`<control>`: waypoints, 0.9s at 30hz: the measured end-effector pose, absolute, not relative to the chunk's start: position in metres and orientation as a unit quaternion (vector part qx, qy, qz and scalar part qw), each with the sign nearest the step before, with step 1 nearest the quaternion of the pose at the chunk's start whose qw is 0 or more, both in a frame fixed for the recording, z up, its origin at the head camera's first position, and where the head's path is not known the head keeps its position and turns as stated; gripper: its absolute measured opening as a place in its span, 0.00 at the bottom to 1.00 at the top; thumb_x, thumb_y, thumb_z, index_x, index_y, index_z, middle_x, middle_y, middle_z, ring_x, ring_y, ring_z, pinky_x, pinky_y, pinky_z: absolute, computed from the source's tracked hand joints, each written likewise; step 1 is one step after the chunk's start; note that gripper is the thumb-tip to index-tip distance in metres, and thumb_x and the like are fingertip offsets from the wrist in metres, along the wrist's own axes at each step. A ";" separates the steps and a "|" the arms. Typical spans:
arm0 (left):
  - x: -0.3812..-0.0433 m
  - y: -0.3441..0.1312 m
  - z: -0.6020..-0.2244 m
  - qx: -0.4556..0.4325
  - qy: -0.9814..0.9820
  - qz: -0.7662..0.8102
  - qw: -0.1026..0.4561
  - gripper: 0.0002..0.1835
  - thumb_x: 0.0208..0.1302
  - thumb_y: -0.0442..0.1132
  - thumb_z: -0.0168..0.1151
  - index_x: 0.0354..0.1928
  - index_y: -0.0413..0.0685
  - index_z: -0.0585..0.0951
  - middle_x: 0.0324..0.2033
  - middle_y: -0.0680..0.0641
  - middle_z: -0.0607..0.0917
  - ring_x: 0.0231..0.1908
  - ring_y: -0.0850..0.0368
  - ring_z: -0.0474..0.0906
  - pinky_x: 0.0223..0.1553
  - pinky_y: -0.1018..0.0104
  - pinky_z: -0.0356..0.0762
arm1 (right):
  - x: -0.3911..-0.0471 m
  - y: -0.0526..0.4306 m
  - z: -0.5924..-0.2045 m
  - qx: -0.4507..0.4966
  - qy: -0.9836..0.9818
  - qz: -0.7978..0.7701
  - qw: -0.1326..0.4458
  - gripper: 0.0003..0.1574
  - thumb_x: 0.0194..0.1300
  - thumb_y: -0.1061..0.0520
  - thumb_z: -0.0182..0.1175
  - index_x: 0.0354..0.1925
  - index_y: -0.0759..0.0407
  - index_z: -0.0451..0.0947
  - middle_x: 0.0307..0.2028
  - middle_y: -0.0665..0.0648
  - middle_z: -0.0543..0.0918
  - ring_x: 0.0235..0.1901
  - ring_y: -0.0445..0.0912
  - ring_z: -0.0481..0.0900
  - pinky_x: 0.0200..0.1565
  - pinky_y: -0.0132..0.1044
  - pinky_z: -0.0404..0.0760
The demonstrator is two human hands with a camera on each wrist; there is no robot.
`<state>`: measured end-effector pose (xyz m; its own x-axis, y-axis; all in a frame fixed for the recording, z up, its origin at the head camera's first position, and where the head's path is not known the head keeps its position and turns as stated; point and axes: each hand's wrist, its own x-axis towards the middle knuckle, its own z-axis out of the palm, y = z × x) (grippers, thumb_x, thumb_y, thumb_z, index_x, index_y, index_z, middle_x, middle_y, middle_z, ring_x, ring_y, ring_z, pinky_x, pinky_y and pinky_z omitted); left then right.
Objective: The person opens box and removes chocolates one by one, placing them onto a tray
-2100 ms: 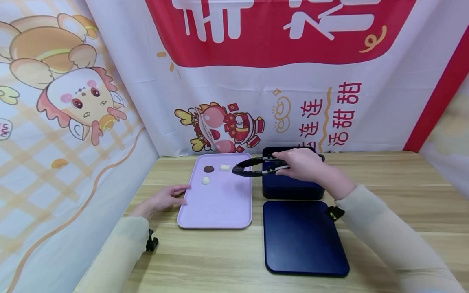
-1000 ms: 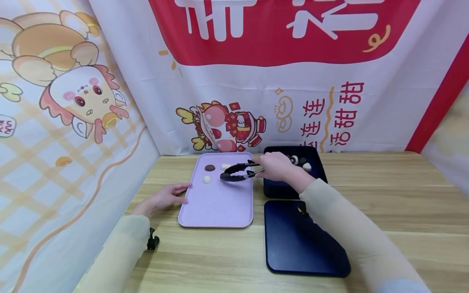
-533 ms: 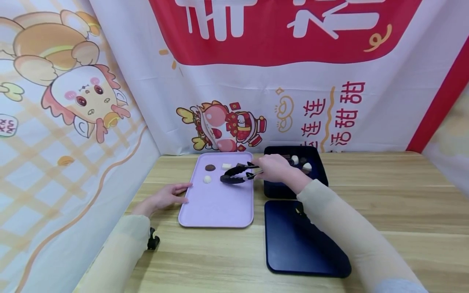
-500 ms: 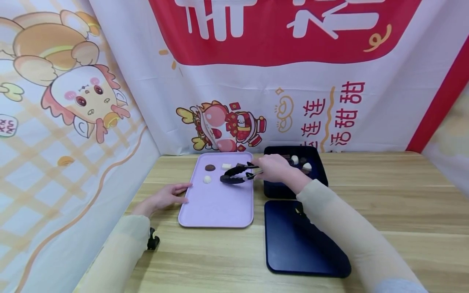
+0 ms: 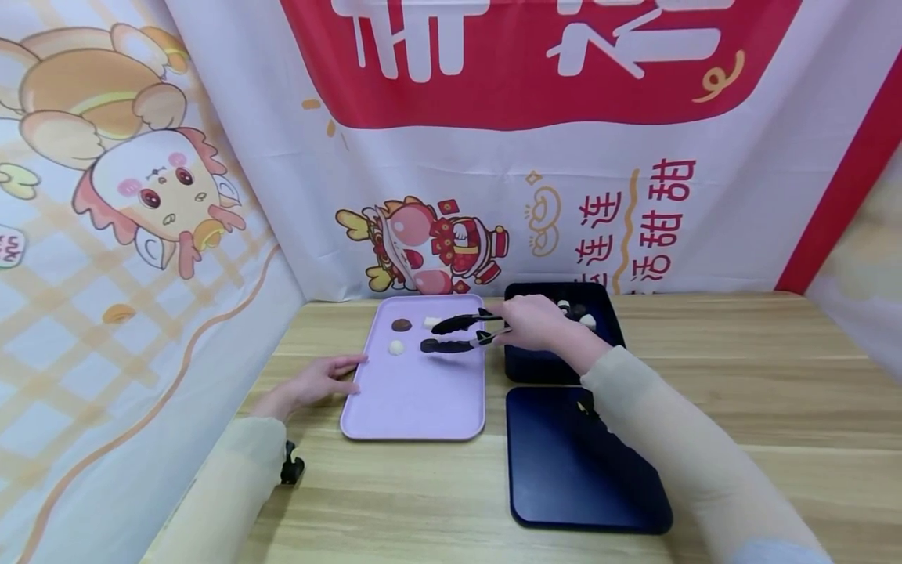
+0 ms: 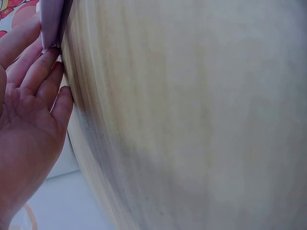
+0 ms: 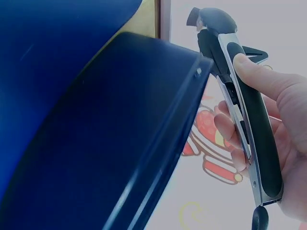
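Observation:
My right hand point(image 5: 533, 321) grips black-and-silver tongs point(image 7: 249, 100), thumb along one arm and fingers curled round the other. Their tips hang over the upper right of a lilac tray point(image 5: 416, 399), arms apart. A dark brown piece point(image 7: 193, 17) shows at the tips; I cannot tell whether they touch it. On the tray lie a round brown chocolate point(image 5: 402, 325), a white square piece point(image 5: 431, 322) partly behind the tongs, and a white round piece point(image 5: 396, 348). My left hand point(image 5: 313, 384) rests its extended fingers against the tray's left edge.
Right of the tray stands a deep navy box point(image 5: 564, 372) holding several dark and white pieces, partly hidden by my right hand. Its flat navy lid point(image 5: 564, 462) lies in front, beneath my right forearm. A printed cloth point(image 5: 423, 157) hangs behind the wooden table point(image 5: 395, 501).
The tongs moved left over the tray from beside the box, and their arms have since spread slightly. My right hand shifted left, uncovering part of the box. The left hand stays at the tray edge.

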<state>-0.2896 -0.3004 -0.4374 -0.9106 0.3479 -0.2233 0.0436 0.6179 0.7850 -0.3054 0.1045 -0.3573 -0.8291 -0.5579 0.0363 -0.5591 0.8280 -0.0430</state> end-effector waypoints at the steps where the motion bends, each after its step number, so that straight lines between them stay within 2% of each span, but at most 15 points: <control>1: -0.290 -0.301 -0.438 0.110 0.881 0.424 0.180 0.36 0.62 0.37 0.67 0.70 0.39 0.64 0.68 0.34 0.62 0.70 0.39 0.53 0.70 0.46 0.45 | -0.304 0.107 -0.356 0.291 -0.956 0.027 0.011 0.37 0.61 0.41 0.67 0.65 0.52 0.74 0.45 0.55 0.85 0.41 0.48 0.82 0.43 0.46 0.81; 7: -0.291 -0.303 -0.440 0.108 0.881 0.424 0.178 0.37 0.61 0.37 0.67 0.70 0.40 0.64 0.68 0.34 0.62 0.70 0.39 0.53 0.70 0.46 0.45 | -0.294 0.125 -0.343 0.306 -0.951 0.029 0.028 0.39 0.61 0.41 0.66 0.66 0.54 0.72 0.52 0.56 0.83 0.45 0.49 0.82 0.46 0.47 0.81; 9: -0.292 -0.304 -0.441 0.108 0.882 0.424 0.177 0.37 0.61 0.37 0.67 0.70 0.40 0.64 0.68 0.34 0.62 0.70 0.39 0.53 0.70 0.46 0.45 | -0.289 0.134 -0.339 0.317 -0.947 0.032 0.045 0.39 0.61 0.42 0.67 0.65 0.56 0.73 0.55 0.56 0.82 0.49 0.50 0.82 0.49 0.48 0.80; 13: -0.294 -0.305 -0.442 0.108 0.881 0.425 0.179 0.37 0.61 0.38 0.68 0.71 0.41 0.64 0.68 0.35 0.62 0.70 0.39 0.52 0.70 0.46 0.45 | -0.278 0.151 -0.330 0.332 -0.939 0.035 0.081 0.39 0.60 0.43 0.68 0.64 0.58 0.73 0.57 0.57 0.80 0.50 0.51 0.81 0.49 0.50 0.80; 20: -0.295 -0.304 -0.443 0.105 0.877 0.433 0.180 0.38 0.60 0.37 0.68 0.71 0.41 0.64 0.69 0.35 0.62 0.70 0.40 0.52 0.70 0.46 0.45 | -0.264 0.180 -0.321 0.337 -0.933 0.033 0.124 0.38 0.57 0.45 0.71 0.61 0.60 0.76 0.51 0.60 0.84 0.38 0.51 0.85 0.32 0.46 0.83; 25: -0.294 -0.304 -0.442 0.101 0.878 0.431 0.181 0.38 0.60 0.37 0.68 0.71 0.41 0.64 0.68 0.35 0.62 0.70 0.40 0.52 0.70 0.47 0.45 | -0.259 0.200 -0.319 0.325 -0.937 0.035 0.126 0.38 0.57 0.44 0.71 0.61 0.60 0.76 0.51 0.61 0.84 0.28 0.47 0.83 0.20 0.38 0.76; 27: -0.295 -0.304 -0.442 0.100 0.879 0.430 0.181 0.37 0.60 0.37 0.68 0.71 0.41 0.64 0.68 0.35 0.62 0.70 0.40 0.52 0.70 0.47 0.45 | -0.257 0.207 -0.318 0.318 -0.939 0.037 0.124 0.39 0.57 0.44 0.70 0.62 0.60 0.75 0.51 0.61 0.84 0.27 0.46 0.83 0.19 0.37 0.75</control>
<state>-0.2945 -0.3035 -0.4419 -0.9148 0.3312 -0.2313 0.0209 0.6106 0.7917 -0.2568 0.2065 -0.3176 -0.7675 -0.5873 0.2569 -0.6059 0.7955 0.0086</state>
